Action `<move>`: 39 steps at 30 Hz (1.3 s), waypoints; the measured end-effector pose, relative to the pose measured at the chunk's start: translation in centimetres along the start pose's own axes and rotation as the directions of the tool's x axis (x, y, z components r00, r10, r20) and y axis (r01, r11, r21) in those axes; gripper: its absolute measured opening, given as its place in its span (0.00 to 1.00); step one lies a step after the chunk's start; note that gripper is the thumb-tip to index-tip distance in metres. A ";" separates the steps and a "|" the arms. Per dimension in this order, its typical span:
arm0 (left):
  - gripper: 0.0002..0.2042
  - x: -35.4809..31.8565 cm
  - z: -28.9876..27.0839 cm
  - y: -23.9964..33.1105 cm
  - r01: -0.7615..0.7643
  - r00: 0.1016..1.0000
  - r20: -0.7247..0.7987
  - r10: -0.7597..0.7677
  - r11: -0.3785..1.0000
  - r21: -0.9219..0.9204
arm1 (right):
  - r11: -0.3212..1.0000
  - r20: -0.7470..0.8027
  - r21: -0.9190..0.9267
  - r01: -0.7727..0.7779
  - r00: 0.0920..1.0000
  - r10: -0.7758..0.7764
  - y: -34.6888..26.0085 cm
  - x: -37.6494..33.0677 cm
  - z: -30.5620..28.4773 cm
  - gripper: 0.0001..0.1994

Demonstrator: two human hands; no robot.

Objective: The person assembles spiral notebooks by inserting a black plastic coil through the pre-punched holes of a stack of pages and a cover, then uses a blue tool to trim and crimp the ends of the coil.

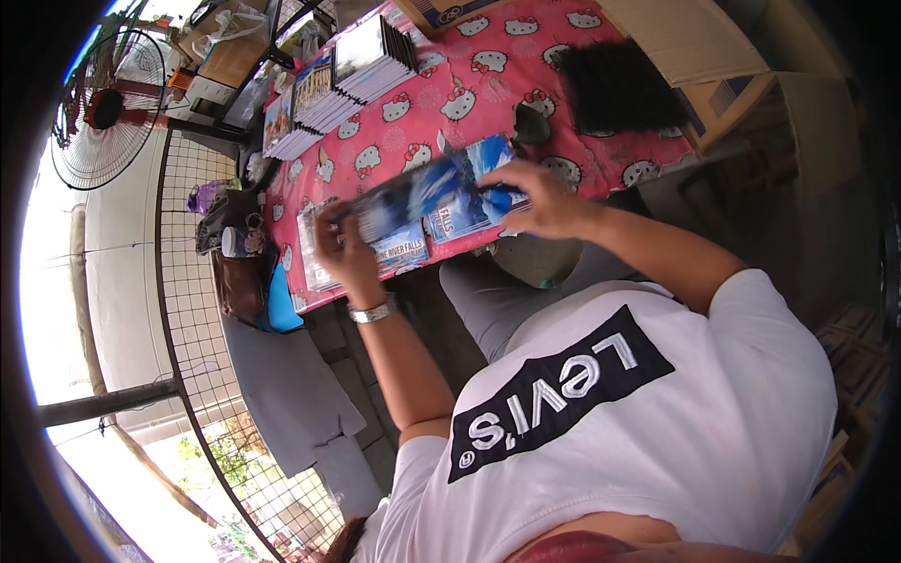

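- Blue printed sheet [434, 192], blurred, above stacked prints [460, 220] on pink tabletop [424, 117].
- Left hand [345, 251] grips one end; right hand [544, 199] half-curled opposite, grip unclear.
- Probably light, bendy, slick: hold by edges.

There are two bare hands [542, 199], one silver metal wristband [374, 310] and one white T-shirt [713, 403]. On the one pink, cat-patterned tabletop [422, 120] stand three adjoining stacks of glossy picture-covered booklets [359, 49] and one flat black bundle [619, 86]. One round wire-caged fan [105, 110] shows at upper left. The blue printed cards [455, 218] by the hands overlap and blur, beyond counting.
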State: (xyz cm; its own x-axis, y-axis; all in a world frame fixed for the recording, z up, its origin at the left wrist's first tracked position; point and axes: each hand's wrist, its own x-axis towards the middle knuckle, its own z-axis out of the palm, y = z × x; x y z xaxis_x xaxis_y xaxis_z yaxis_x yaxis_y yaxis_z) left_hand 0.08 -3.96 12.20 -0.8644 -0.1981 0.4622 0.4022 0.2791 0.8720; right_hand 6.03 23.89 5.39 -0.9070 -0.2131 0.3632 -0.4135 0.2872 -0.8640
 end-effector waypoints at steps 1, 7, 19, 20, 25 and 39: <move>0.08 2.0 -1.3 0.6 -0.092 0.994 0.073 0.080 0.979 0.181 | 0.995 -0.062 -0.049 -0.086 0.995 0.083 1.6 -0.8 -1.4 0.29; 0.11 7.7 -1.4 -9.5 -0.244 0.880 0.473 -0.044 0.812 0.530 | 0.780 -0.144 -0.584 -0.223 0.975 0.171 11.0 -5.4 -5.3 0.28; 0.29 -2.4 -4.0 -20.0 0.085 0.808 0.135 -0.573 0.339 0.937 | 0.196 -0.634 -0.690 -0.697 0.713 0.300 17.0 3.1 -17.8 0.17; 0.29 -2.7 -3.1 -19.8 0.096 0.806 0.133 -0.577 0.349 0.932 | 0.181 -0.623 -0.710 -0.680 0.727 0.288 18.1 2.8 -17.8 0.17; 0.28 -2.4 -3.2 -19.6 0.183 0.793 0.096 -0.602 0.385 0.904 | 0.249 -0.577 -0.706 -0.663 0.743 0.339 20.1 3.1 -19.0 0.15; 0.15 -0.7 16.8 -15.0 -0.407 0.685 0.716 -0.138 0.742 0.533 | 0.889 -0.082 -0.344 -0.301 0.953 0.291 16.1 6.2 -17.3 0.16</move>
State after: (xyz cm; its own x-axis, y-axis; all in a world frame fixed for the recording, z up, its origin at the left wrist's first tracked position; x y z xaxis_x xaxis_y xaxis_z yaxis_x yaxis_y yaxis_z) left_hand -10.46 7.77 -3.95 -0.8633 0.4984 0.0802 0.4897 0.7882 0.3728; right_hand -7.64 43.36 -0.21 -0.9915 -0.0425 0.1233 -0.1217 0.6407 -0.7581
